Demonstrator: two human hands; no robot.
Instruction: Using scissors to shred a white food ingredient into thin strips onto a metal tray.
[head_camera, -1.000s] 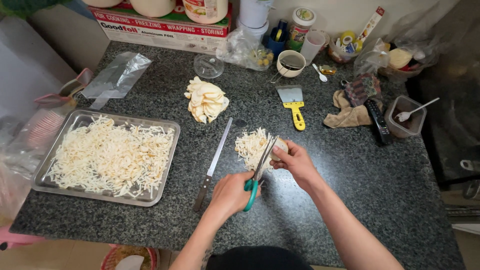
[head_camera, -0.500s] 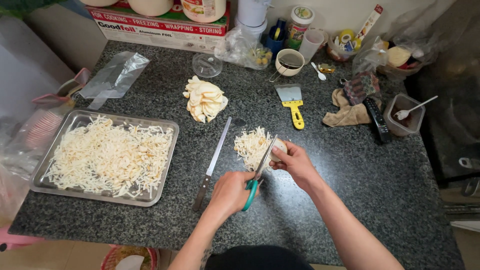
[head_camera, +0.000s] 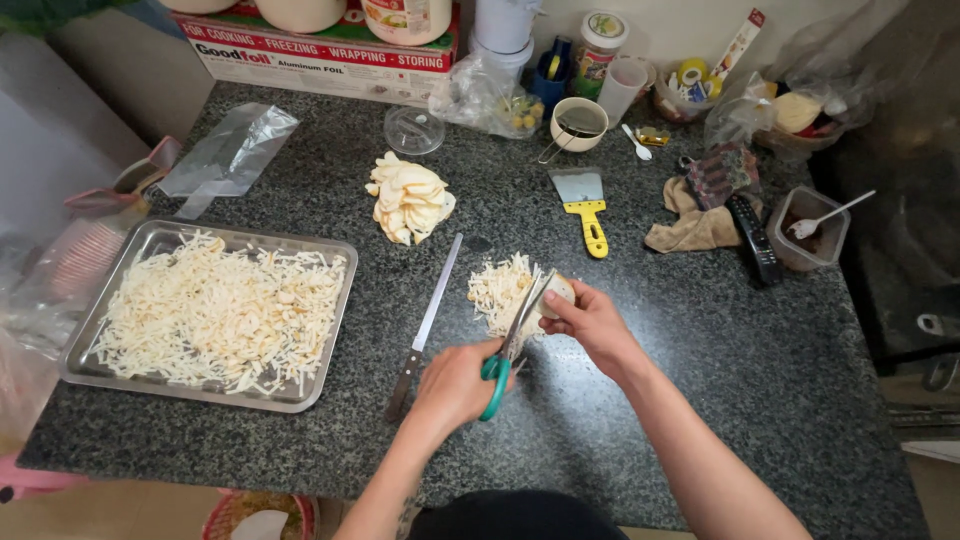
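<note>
The left hand (head_camera: 452, 385) is closed around the green handles of the scissors (head_camera: 512, 340), whose blades run up and to the right. The right hand (head_camera: 592, 322) pinches a pale slice (head_camera: 557, 292) at the blade tips, directly above the shredded pile (head_camera: 500, 290) on the bench (head_camera: 700, 350), right of the knife (head_camera: 425, 330).

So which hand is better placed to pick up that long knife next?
Probably the left hand: the knife lies right beside it, though it holds the scissors. The right hand grips a pale piece.

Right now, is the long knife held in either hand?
No, the knife lies on the counter, left of the left hand holding scissors.
</note>
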